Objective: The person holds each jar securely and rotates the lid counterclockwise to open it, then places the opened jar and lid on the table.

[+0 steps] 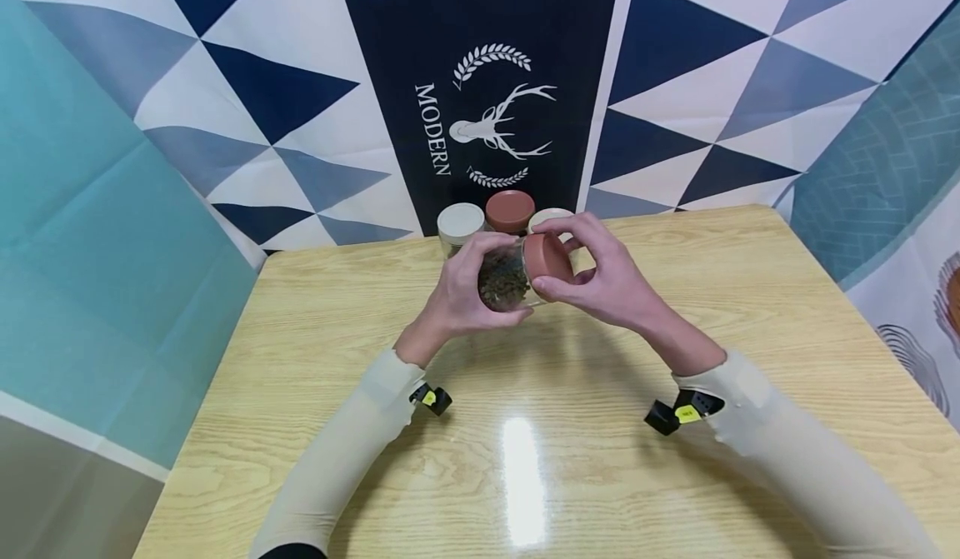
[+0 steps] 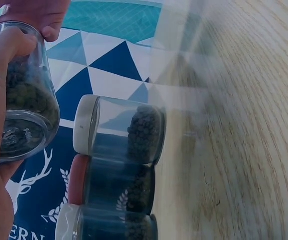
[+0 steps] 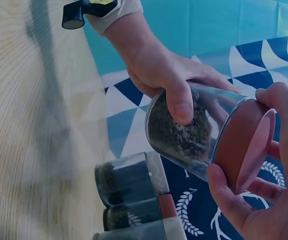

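A clear jar [image 1: 504,279] partly filled with dark, dried pieces is held up off the table, tilted on its side. My left hand [image 1: 465,286] grips its body, the thumb lying along the glass in the right wrist view. The jar's reddish-brown lid [image 1: 547,264] faces right, and my right hand [image 1: 603,274] holds its rim between thumb and fingers. In the right wrist view the lid [image 3: 242,145] sits on the jar's mouth; whether it is tight I cannot tell. In the left wrist view the jar's base [image 2: 26,137] points toward the camera.
Behind my hands, against the patterned backdrop [image 1: 480,109], stand three more jars: one white-lidded [image 1: 461,222], one red-lidded [image 1: 510,209] and another white-lidded [image 1: 551,216]. They hold dark contents. The wooden table [image 1: 480,459] runs beneath.
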The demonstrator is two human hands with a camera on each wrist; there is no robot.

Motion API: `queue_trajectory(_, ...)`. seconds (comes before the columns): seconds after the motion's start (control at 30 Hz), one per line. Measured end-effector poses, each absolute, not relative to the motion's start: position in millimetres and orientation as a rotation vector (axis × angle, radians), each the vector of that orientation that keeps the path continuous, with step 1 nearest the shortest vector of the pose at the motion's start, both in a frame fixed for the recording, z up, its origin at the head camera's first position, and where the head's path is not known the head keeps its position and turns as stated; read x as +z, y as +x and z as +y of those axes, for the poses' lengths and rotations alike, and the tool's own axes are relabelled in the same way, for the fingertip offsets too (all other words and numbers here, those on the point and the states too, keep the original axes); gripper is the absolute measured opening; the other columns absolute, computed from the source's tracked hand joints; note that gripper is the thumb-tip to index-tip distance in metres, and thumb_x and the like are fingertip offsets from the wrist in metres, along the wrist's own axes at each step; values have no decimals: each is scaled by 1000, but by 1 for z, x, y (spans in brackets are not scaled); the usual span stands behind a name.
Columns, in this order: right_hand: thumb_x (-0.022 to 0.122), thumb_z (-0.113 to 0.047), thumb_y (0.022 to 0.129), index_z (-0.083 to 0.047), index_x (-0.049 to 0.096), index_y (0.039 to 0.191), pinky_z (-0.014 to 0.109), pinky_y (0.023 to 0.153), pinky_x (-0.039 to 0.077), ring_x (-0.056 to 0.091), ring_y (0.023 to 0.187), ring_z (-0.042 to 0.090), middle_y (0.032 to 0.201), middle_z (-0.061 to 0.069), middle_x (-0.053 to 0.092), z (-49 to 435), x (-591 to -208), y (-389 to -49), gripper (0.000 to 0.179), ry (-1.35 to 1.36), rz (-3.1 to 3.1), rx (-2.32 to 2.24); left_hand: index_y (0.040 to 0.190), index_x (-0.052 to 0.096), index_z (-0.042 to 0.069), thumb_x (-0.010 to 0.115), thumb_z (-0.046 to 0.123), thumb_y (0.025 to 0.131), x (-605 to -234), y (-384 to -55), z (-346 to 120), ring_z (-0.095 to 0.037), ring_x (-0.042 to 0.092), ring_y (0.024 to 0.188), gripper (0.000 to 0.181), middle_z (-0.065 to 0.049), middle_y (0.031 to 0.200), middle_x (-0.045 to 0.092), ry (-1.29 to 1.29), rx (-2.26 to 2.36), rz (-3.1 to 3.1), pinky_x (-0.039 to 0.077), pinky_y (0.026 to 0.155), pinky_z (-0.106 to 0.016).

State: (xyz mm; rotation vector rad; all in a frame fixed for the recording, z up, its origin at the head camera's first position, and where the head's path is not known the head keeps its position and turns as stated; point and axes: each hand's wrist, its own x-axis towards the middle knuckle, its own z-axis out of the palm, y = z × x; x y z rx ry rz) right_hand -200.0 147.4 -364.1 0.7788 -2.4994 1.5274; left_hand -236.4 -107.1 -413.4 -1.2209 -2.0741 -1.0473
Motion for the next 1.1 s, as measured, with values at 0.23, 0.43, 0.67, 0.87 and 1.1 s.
queue_trajectory(0.23,87,-9,94,-14,67,148,22,73,65,59,119,29,138,14,60,146,-366,-202,57,794,-2482,1507,146,56,-3,105,21,70,-414,-236,-108,-34,70,132,93,-22,144,69,-1213,-1044,-2079,62,114,-43)
queue_trajectory(0.43,87,-9,92,-13,68,146,24,70,66,59,117,29,135,14,61,145,-366,-203,57,808,-2472,1506,145,56,-2,105,22,70,-413,-235,-109,-34,71,132,93,-22,144,69,-1208,-1040,-2097,63,114,-42)
queue_trajectory(0.67,88,-7,90,-10,69,144,26,68,67,60,117,30,135,15,61,144,-367,-204,57,845,-2449,1518,144,56,-2,105,22,69,-411,-234,-110,-35,73,129,94,-22,142,70,-1218,-1037,-2090,64,112,-44)
queue_trajectory(0.87,89,-3,88,-9,72,141,27,70,69,62,118,21,138,13,62,145,-367,-205,57,982,-2387,1448,143,55,-3,105,22,67,-414,-233,-112,-35,73,128,94,-23,142,69,-1209,-1049,-2096,65,111,-43)
queue_trajectory(1.1,93,-4,79,-9,73,139,29,70,67,61,120,7,143,17,63,151,-367,-212,64,1228,-2262,1201,144,55,-3,105,20,68,-416,-233,-114,-35,72,130,94,-24,143,68,-1218,-1079,-2083,63,114,-42)
